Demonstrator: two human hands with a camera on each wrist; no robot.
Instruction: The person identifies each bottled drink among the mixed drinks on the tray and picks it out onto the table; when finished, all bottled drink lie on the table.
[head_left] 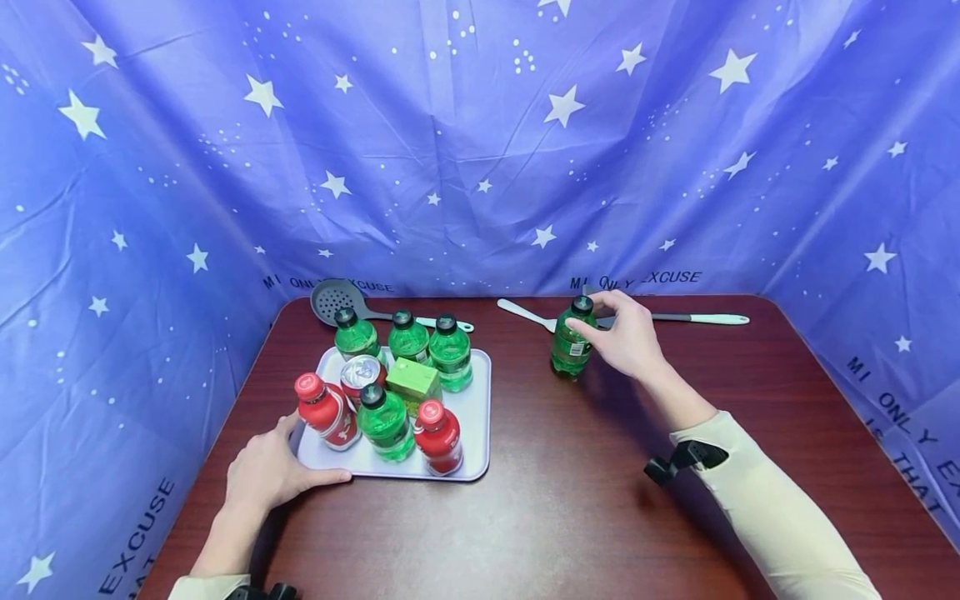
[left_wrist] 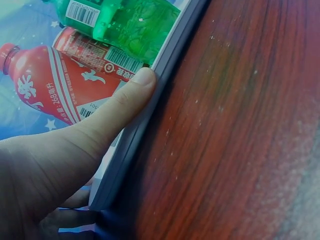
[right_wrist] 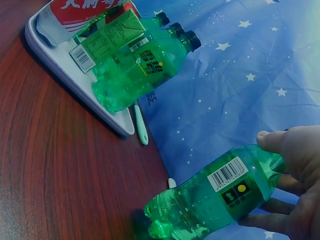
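My right hand holds a green bottle with a black cap by its upper part, right of the tray; in the right wrist view thumb and fingers lie around the bottle. My left hand grips the front left corner of the white tray, its thumb along the rim in the left wrist view. On the tray stand several green bottles, two red bottles, a red can and a green carton.
A grey slotted spoon lies behind the tray. Behind the held bottle lie a white-handled utensil and another long handle, partly hidden by the right hand. A blue star-patterned curtain surrounds the brown table.
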